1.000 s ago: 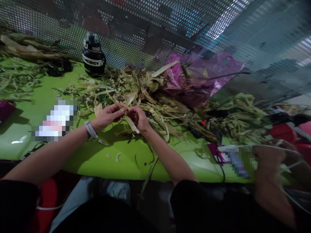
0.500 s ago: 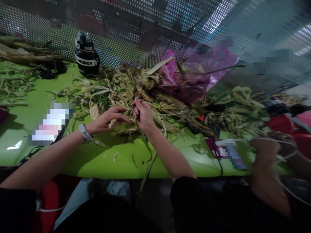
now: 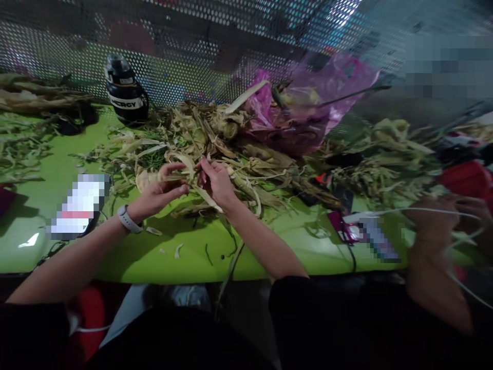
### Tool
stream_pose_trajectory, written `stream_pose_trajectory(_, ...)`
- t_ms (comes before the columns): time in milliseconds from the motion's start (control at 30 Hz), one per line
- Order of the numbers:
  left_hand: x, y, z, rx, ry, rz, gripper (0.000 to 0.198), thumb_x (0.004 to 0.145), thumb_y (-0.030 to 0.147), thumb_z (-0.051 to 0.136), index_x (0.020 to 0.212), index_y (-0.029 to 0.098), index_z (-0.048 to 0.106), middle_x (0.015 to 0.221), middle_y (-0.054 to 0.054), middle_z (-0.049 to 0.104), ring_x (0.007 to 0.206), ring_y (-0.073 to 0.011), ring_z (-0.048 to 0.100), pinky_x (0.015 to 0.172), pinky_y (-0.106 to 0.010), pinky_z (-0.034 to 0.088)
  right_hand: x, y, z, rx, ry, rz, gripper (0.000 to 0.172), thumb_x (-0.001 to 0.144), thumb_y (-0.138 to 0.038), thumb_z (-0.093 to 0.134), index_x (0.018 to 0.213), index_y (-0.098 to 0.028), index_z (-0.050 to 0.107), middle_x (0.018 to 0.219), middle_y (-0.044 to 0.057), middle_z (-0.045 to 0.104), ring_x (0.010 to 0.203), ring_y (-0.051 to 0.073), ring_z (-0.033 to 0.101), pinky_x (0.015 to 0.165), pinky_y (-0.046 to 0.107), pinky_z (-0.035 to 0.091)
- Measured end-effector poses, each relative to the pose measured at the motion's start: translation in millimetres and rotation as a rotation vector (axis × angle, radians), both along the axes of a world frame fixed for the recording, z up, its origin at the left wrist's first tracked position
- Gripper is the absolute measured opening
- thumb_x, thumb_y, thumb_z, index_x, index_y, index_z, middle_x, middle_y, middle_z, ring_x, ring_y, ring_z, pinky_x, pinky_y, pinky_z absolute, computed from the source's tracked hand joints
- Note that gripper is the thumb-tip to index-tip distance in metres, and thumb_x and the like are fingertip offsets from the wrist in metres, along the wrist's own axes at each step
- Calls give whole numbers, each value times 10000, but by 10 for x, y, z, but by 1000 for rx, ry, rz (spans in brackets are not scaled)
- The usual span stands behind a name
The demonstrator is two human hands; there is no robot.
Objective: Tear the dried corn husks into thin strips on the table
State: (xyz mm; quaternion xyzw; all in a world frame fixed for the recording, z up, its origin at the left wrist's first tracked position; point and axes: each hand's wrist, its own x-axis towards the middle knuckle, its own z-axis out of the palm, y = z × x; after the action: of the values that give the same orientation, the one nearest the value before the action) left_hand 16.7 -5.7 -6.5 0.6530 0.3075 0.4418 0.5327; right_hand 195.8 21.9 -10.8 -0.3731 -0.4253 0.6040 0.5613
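My right hand (image 3: 217, 186) is closed, thumb against fingers, on a pale strip of dried corn husk (image 3: 208, 197) above the pile. Facing it, my left hand (image 3: 157, 193) has its thumb and fingers apart. Another pale husk strip (image 3: 186, 163) stands by its fingertips; whether they touch it is unclear. Beneath and behind both hands spreads a heap of dried husks and leaves (image 3: 192, 123). A white watch (image 3: 128, 220) is on my left wrist.
The green table (image 3: 146, 262) carries a phone (image 3: 77, 208) at left and a dark bottle (image 3: 126, 95) behind. A pink plastic bag (image 3: 300, 123) stands against the perforated screen (image 3: 215, 61). At right are another phone (image 3: 379, 239), a white cable (image 3: 400, 209) and another person's hands (image 3: 435, 213).
My left hand's fingers have risen and spread from the thumb. Pale husk strips now show between and below my hands. The view has shifted slightly.
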Motion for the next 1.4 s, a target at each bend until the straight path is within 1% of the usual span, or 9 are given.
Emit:
stream_pose_trajectory(133, 32, 34, -23, -151, -44, -25, 501, 821, 348, 725, 1273, 216, 555, 828, -10, 685, 733, -122, 641, 747, -269, 539, -53, 16, -88, -125, 41, 14, 437, 657, -595, 769, 747, -208, 586, 513, -76, 509, 440, 79, 442, 455, 232, 358)
stream_pose_trajectory(300, 12, 74, -40, -57, -1, 70, 268, 748, 321, 791, 923, 162, 665, 1149, -83, 684, 793, -112, 643, 722, -245, 532, -122, -5, -119, -195, 24, -17, 428, 640, -556, 775, 753, -203, 561, 531, -86, 515, 426, 65, 456, 448, 219, 384)
stream_pose_trajectory(533, 3, 108, -109, -208, -61, 256, 383, 714, 365, 810, 989, 175, 623, 770, 5, 681, 679, -101, 620, 662, -224, 519, -127, -7, -191, -219, -71, 3, 391, 695, -537, 717, 843, -207, 568, 555, -77, 568, 453, 79, 507, 452, 202, 383)
stream_pose_trajectory(667, -17, 174, -138, -266, -204, 438, 393, 698, 370, 812, 967, 201, 580, 771, 34, 675, 641, -78, 606, 644, -206, 501, -121, -43, -146, -255, -176, 210, 570, 764, -730, 548, 966, -199, 596, 596, -20, 621, 495, 129, 588, 470, 233, 407)
stream_pose_trajectory(867, -46, 195, -130, -234, -288, 536, 480, 641, 322, 843, 1028, 196, 589, 739, 29, 644, 670, -111, 618, 665, -237, 493, -160, -152, -166, 239, -660, 147, 354, 902, -527, 528, 844, -188, 610, 547, -46, 506, 494, 105, 469, 513, 240, 370)
stream_pose_trajectory(1100, -142, 258, -160, -205, -105, 457, 423, 606, 298, 826, 956, 132, 656, 843, -38, 705, 790, -160, 641, 757, -292, 513, -119, -248, -65, 958, -1409, -88, 326, 1007, -342, 418, 862, -167, 653, 831, 81, 669, 823, 177, 606, 773, 302, 437)
stream_pose_trajectory(1200, -169, 261, -163, -164, 34, 380, 397, 604, 306, 799, 935, 122, 679, 824, -44, 716, 760, -178, 645, 738, -314, 520, -93, -175, -2, 1198, -1471, -210, 247, 992, -301, 455, 903, -189, 656, 1000, 107, 674, 1053, 212, 584, 958, 368, 410)
stream_pose_trajectory(1267, -172, 239, -145, -94, 139, 348, 379, 636, 302, 764, 962, 119, 699, 821, -50, 724, 739, -183, 651, 724, -319, 524, -81, -89, -26, 1217, -1441, -235, 231, 993, -301, 447, 940, -190, 642, 1109, 122, 661, 1126, 220, 562, 1016, 395, 390)
stream_pose_trajectory(1400, -172, 182, -57, -16, 239, 310, 450, 682, 241, 713, 1121, 143, 705, 812, -41, 731, 746, -188, 676, 712, -301, 532, -62, 27, -189, 960, -1338, -215, 314, 1001, -403, 401, 884, -185, 593, 832, 89, 672, 769, 191, 608, 762, 331, 464)
